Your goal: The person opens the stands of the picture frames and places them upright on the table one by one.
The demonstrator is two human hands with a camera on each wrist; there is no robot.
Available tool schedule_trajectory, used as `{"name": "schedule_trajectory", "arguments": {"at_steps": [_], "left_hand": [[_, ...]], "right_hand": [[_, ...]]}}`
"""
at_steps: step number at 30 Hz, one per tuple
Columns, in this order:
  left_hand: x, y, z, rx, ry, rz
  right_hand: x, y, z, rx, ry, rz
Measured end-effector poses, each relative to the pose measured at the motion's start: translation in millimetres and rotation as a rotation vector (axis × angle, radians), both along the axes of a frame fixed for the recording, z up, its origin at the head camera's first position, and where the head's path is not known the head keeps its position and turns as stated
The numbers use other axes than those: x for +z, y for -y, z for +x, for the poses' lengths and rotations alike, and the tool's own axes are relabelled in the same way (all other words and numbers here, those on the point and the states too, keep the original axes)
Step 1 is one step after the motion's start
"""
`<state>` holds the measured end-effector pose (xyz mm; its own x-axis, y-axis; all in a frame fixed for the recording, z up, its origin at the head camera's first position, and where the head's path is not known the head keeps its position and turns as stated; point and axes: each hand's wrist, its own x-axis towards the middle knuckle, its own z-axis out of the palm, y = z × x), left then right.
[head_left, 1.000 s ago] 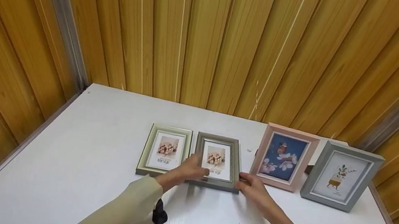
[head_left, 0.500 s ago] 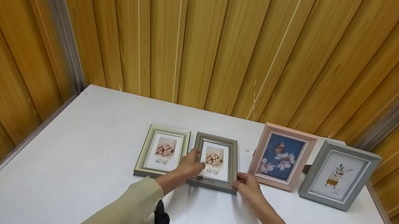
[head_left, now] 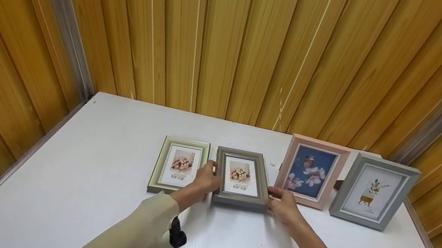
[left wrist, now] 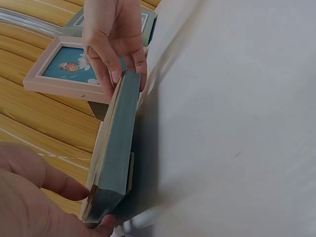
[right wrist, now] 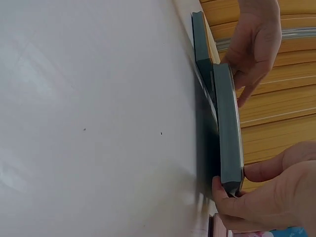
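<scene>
A dark grey-brown picture frame (head_left: 238, 200) with a flower-bouquet print faces up in the middle of the white table. My left hand (head_left: 208, 178) pinches its left edge, while my right hand (head_left: 283, 206) pinches its right edge. From the left wrist view, the frame's side (left wrist: 121, 133) stands off the tabletop with a shadow under it, thumb and fingers on either face. The right wrist view shows the same frame (right wrist: 227, 123) between both hands. Beside it on the left lies a pale gold picture frame (head_left: 159, 167) with a similar print, face up.
On the right, a pink picture frame (head_left: 335, 176) with a blossom picture stands upright. Next to it stands a grey-green frame (head_left: 400, 199) with a plant print. Ridged yellow wood-look panels (head_left: 221, 42) rise behind the white table (head_left: 108, 145) and at both sides.
My left thumb has moved off the dark frame's front face to its left edge. The dark frame has risen slightly, and my right hand has shifted a little rightward with it.
</scene>
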<state>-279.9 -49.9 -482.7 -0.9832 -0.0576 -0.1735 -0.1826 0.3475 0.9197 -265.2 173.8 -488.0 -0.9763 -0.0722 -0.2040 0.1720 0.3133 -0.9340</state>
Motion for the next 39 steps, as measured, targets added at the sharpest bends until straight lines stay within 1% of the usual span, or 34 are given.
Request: {"name": "schedule_trajectory", "arguments": {"at_steps": [9,14,17,21,23,26,29,33,36,39], "left_hand": [[3.1,4.2,-0.5,0.026,0.008,0.043],[4.4,8.8,-1.1,0.03,0.042,0.121],[5.9,10.9,-1.2,0.036,0.047,0.155],[10.0,12.0,0.7,0.055,0.043,0.181],[13.3,11.9,2.7,0.057,0.053,0.197],[18.5,12.8,7.0,0.045,0.06,0.215],[22.3,15.9,9.7,0.016,0.042,0.2],[23.3,22.7,11.3,-0.014,0.0,0.218],[21.6,26.7,11.6,-0.017,-0.02,0.245],[21.1,29.0,12.2,-0.015,-0.037,0.248]], "right_hand": [[-0.7,-5,4.8,0.008,0.034,-0.046],[-1.2,-6,5.5,0.014,0.019,-0.107],[-0.8,-6,4.5,0.025,-0.002,-0.134],[1.1,-3,3.3,0.037,-0.003,-0.143],[2.4,-3,2.8,0.033,0.009,-0.146],[3.1,-2,3.5,0.025,0.031,-0.126],[3.9,-2,4.6,0.028,0.034,-0.092],[5.8,-1,5.7,0.034,0.009,-0.059],[7.3,0,6.5,0.034,-0.008,-0.071],[7.6,2,6.8,0.024,-0.023,-0.086]]}}
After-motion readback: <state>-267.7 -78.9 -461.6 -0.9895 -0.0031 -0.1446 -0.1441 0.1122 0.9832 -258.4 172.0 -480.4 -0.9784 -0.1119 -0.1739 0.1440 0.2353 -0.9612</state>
